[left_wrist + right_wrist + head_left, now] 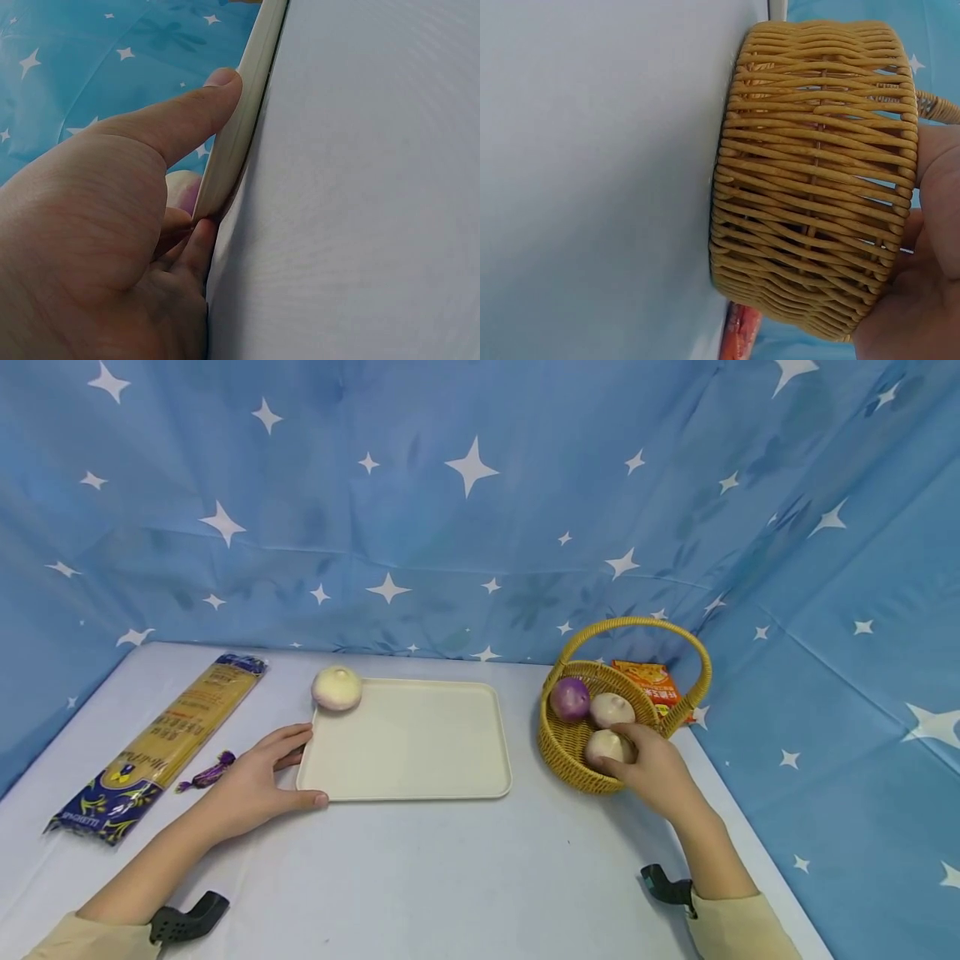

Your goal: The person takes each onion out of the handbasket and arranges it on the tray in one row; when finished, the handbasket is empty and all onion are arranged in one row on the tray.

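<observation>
At the left end of a cream tray point(405, 740), my left hand point(255, 781) holds the edge. Its thumb lies on the near corner and the fingers are along the left side; the left wrist view shows the thumb on the tray's rim point(244, 112). A white-and-purple onion point(337, 688) sits on the tray's far left corner. My right hand point(660, 768) reaches into a wicker basket point(558, 752) and grips a whitish onion point(607, 748). Beside it in the basket lie another whitish onion point(611, 709) and a purple one point(570, 699). The basket wall point(810, 172) hides the right fingertips in the right wrist view.
A long spaghetti packet point(168, 735) lies at the left, with a purple wrapped candy point(206, 772) next to it. An orange-red packet point(651, 683) is behind the basket. The basket's tall handle point(630, 622) arches over its opening. A blue starry curtain point(420, 527) borders the white table.
</observation>
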{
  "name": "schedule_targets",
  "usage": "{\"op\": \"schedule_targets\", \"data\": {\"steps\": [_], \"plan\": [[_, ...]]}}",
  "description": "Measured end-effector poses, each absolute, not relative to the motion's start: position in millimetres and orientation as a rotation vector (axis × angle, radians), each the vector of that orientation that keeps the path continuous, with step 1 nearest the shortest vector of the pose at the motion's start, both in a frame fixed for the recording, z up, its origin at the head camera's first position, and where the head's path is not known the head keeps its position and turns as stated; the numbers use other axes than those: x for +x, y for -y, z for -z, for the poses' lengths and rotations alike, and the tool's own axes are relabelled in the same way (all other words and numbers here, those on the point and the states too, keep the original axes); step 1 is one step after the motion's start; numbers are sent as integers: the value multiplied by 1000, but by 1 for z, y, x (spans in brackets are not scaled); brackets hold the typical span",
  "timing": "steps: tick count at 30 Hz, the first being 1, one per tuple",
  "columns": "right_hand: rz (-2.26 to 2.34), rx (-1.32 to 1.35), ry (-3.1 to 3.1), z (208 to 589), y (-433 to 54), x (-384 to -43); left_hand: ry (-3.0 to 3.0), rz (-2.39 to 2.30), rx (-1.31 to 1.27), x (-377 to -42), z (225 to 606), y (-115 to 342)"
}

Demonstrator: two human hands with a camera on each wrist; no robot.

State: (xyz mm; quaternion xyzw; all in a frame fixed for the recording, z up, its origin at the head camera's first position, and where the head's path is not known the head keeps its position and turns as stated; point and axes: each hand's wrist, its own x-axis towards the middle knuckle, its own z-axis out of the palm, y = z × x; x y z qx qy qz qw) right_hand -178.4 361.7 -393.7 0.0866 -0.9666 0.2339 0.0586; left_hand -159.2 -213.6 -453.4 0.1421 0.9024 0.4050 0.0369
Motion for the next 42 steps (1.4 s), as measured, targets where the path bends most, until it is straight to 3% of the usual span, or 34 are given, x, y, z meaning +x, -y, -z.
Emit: {"op": "schedule_targets", "data": {"steps": [42], "plan": [[-948,316,2602,395,-355,-170,-2754,-1272,439,-158,454,214]]}}
